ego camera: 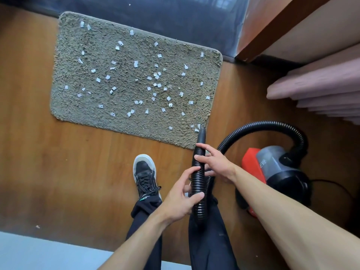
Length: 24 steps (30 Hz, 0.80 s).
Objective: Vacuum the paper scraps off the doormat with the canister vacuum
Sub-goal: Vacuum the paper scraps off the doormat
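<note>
A shaggy grey-brown doormat (136, 78) lies on the wooden floor, strewn with several small white paper scraps (135, 63). A black ribbed vacuum hose (198, 184) runs up between my hands to a smooth black nozzle (201, 135), whose tip sits at the mat's near right corner beside a few scraps. My left hand (182, 199) grips the hose lower down. My right hand (215, 164) holds it higher, fingers curled round it. The hose loops right to the red and black canister vacuum (272, 166) on the floor.
My left foot in a black and grey sneaker (145, 175) stands just below the mat. A wooden furniture edge (276, 30) and pink folded bedding (319, 88) fill the right. A dark panel (155, 14) runs behind the mat. A black cord (331, 182) trails right of the canister.
</note>
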{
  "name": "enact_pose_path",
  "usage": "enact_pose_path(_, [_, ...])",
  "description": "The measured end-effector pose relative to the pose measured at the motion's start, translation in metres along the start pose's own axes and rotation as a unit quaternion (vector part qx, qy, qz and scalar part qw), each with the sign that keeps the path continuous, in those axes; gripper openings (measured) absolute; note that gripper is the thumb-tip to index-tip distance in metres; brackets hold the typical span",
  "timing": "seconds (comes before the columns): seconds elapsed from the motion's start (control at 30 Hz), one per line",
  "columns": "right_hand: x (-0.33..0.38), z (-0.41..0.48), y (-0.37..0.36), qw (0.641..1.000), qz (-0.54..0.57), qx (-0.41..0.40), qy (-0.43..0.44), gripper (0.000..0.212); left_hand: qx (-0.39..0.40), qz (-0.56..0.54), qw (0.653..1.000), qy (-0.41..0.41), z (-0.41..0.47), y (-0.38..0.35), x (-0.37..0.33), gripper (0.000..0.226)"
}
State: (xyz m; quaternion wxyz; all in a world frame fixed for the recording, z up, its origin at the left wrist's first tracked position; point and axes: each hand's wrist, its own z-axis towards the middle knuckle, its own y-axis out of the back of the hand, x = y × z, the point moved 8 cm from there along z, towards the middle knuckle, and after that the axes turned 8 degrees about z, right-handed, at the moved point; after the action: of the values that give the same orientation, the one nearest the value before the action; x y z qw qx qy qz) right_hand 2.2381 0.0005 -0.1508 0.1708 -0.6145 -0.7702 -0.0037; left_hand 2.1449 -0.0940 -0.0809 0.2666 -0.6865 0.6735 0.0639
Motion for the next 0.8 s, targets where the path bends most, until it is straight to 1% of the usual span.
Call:
enact_pose_path(0.23, [-0.009, 0.015, -0.005, 1.0, -0.02, -0.001, 0.003, 0.047, 0.001, -0.019, 1.0, 0.023, 0.004, 0.007, 0.006, 0.062])
enact_pose_path(0.63, [-0.007, 0.034, -0.011, 1.0, -0.028, 0.006, 0.003, 0.047, 0.0, 0.0, 0.999, 0.032, 0.017, 0.019, 0.006, 0.061])
enact_pose_path(0.8, [-0.006, 0.036, -0.007, 1.0, -0.025, -0.009, -0.005, 0.046, 0.009, 0.006, 0.999, 0.036, 0.023, 0.019, 0.002, 0.062])
